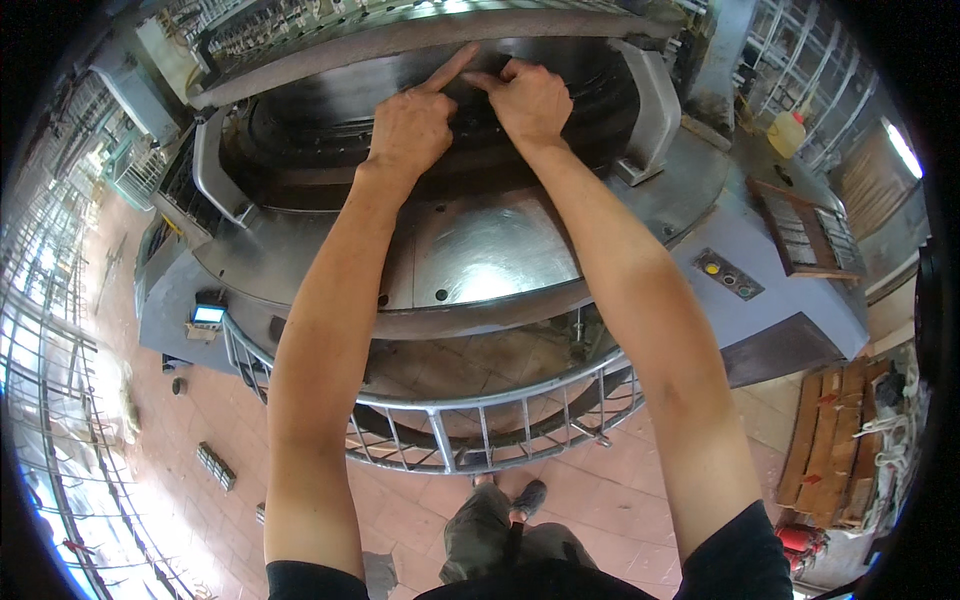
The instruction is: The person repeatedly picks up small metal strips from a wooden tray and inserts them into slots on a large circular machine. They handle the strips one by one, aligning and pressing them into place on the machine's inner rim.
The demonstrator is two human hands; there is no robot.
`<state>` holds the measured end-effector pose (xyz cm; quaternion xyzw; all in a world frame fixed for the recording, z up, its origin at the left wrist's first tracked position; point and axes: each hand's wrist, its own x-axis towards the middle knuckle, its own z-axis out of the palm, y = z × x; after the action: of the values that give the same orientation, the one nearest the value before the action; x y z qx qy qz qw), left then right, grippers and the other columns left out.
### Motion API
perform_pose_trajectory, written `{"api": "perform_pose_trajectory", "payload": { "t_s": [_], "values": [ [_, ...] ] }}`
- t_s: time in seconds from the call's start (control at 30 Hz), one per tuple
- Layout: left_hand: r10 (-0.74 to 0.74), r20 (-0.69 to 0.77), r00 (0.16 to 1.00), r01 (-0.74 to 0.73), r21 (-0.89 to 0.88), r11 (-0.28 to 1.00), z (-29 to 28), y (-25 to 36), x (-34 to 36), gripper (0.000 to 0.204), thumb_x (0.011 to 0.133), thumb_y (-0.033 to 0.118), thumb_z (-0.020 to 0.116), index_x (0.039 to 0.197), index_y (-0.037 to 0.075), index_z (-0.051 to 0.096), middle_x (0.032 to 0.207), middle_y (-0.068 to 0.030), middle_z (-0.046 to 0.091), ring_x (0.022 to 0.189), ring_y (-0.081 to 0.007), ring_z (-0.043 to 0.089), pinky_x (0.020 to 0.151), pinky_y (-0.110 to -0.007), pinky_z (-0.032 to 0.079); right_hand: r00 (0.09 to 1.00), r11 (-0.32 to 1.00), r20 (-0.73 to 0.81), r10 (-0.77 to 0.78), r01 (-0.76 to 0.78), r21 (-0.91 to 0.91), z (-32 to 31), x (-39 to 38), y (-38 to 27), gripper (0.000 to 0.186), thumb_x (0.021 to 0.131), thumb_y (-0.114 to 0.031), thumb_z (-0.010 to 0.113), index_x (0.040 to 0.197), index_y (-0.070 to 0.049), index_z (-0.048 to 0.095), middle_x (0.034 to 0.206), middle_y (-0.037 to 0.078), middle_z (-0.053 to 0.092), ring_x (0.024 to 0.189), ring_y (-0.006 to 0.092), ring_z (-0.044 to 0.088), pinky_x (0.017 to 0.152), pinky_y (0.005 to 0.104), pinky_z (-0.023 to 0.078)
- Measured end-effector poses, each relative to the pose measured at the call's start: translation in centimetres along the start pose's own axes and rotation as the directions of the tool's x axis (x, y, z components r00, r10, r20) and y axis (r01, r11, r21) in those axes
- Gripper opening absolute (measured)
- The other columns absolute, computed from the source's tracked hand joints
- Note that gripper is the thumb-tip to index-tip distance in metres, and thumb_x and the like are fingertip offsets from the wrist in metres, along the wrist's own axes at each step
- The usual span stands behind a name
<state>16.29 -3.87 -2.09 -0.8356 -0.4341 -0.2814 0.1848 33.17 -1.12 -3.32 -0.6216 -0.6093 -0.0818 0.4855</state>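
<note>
My left hand [410,125] is at the curved inner metal wall [330,80] of a large round machine, index finger stretched up toward the upper rim [280,70], other fingers bent; it looks open. My right hand [530,100] is beside it, index finger pointing left toward my left fingertip, the other fingers curled closed; what they hold, if anything, is hidden. Both forearms reach over the steel deck [480,250]. A dark recessed channel with small holes lies beneath my hands, between two silver brackets [645,115].
A curved metal railing [450,440] rings the machine's front above the tiled floor [210,400]. A button panel [727,275] and wooden frame [775,225] are right, with a yellowish jug [788,133] behind. A small lit screen [208,314] is left, cardboard stacks [830,440] lower right.
</note>
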Motion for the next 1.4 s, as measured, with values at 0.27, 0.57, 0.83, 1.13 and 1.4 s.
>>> {"api": "perform_pose_trajectory", "payload": {
  "t_s": [0.27, 0.57, 0.83, 1.13, 1.4],
  "values": [
    [-0.069, -0.259, 0.963, 0.053, -0.066, 0.996, 0.7, -1.1, -0.8, 0.012, 0.073, 0.004, 0.065, 0.074, 0.012, 0.074, 0.091, -0.0082, 0.074, 0.076, -0.0338, 0.070, 0.069, -0.043, 0.057, 0.836, 0.836, 0.528, 0.154, -0.395, 0.382, 0.6, 1.1, -0.1, 0.039, 0.090, -0.045, 0.073, 0.092, -0.006, 0.079, 0.084, 0.012, 0.076, 0.076, 0.0241, 0.074, 0.066, 0.0366, 0.056],
    [-0.165, -0.196, 0.967, 0.147, -0.101, 0.984, 1.6, -1.9, -1.0, 0.011, 0.072, 0.008, 0.066, 0.076, 0.013, 0.075, 0.075, -0.0137, 0.071, 0.073, -0.0373, 0.069, 0.070, -0.046, 0.057, 0.823, 0.301, 0.560, -0.099, -0.511, 0.805, -0.5, 1.1, -0.9, 0.024, 0.100, -0.009, 0.061, 0.120, 0.003, 0.067, 0.114, 0.014, 0.074, 0.084, 0.0128, 0.066, 0.063, 0.0244, 0.047],
    [-0.160, -0.105, 0.981, 0.146, -0.130, 0.981, 1.9, -2.1, -1.1, 0.011, 0.072, 0.008, 0.067, 0.075, 0.013, 0.076, 0.076, -0.0152, 0.071, 0.075, -0.0379, 0.069, 0.073, -0.047, 0.057, 0.849, 0.296, 0.529, -0.007, -0.503, 0.812, -0.5, 1.8, -0.7, 0.022, 0.099, -0.004, 0.062, 0.118, 0.004, 0.069, 0.106, 0.015, 0.075, 0.075, 0.0122, 0.061, 0.060, 0.0230, 0.045],
    [-0.169, -0.109, 0.980, 0.155, -0.125, 0.980, 2.7, -2.3, -1.0, 0.011, 0.074, 0.006, 0.065, 0.076, 0.011, 0.075, 0.075, -0.0174, 0.069, 0.072, -0.0395, 0.068, 0.071, -0.045, 0.056, 0.736, 0.188, 0.628, -0.254, -0.599, 0.778, 0.0, 0.4, -2.6, 0.034, 0.102, -0.004, 0.052, 0.134, 0.004, 0.057, 0.128, 0.014, 0.068, 0.082, 0.0120, 0.055, 0.061, 0.0212, 0.042],
    [-0.208, -0.054, 0.977, 0.202, -0.102, 0.974, 2.2, -2.4, -1.3, 0.012, 0.074, 0.008, 0.066, 0.076, 0.014, 0.076, 0.077, -0.0166, 0.071, 0.077, -0.0389, 0.069, 0.073, -0.047, 0.057, 0.775, -0.044, 0.623, -0.107, -0.630, 0.775, -0.5, 0.5, -1.7, 0.032, 0.099, 0.003, 0.049, 0.130, 0.005, 0.057, 0.130, 0.018, 0.066, 0.080, 0.0137, 0.054, 0.058, 0.0209, 0.040]
  ]
}}
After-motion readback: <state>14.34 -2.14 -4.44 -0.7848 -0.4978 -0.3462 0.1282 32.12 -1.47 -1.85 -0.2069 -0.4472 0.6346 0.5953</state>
